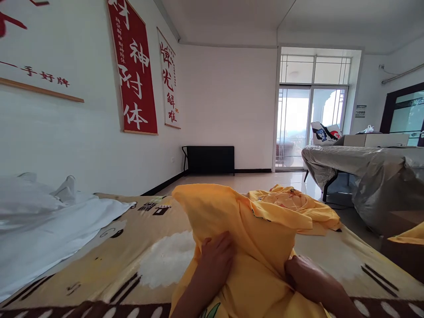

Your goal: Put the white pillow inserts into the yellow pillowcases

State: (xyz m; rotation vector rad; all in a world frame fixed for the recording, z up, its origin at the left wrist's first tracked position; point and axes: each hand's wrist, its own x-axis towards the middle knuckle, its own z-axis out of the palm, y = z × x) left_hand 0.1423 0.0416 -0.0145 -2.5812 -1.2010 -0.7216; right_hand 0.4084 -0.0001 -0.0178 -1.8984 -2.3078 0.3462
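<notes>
A yellow cloth (212, 207) is bunched and partly raised in the middle, over a beige patterned blanket (132, 247). On its left part lies my left hand (217, 256), fingers curled into the fabric. My right hand (300, 271) is closed on the cloth's right edge, the fingertips hidden in the folds. Beyond the right hand, a second yellow cloth (318, 214) sits crumpled at the blanket's far edge.
White fabric (66, 225) covers the left side of the blanket. To the right stands a table under plastic sheeting (367, 163), with boxes (386, 140) on it. A black folded panel (210, 160) leans by the far wall. Yellow fabric (410, 235) shows at the right edge.
</notes>
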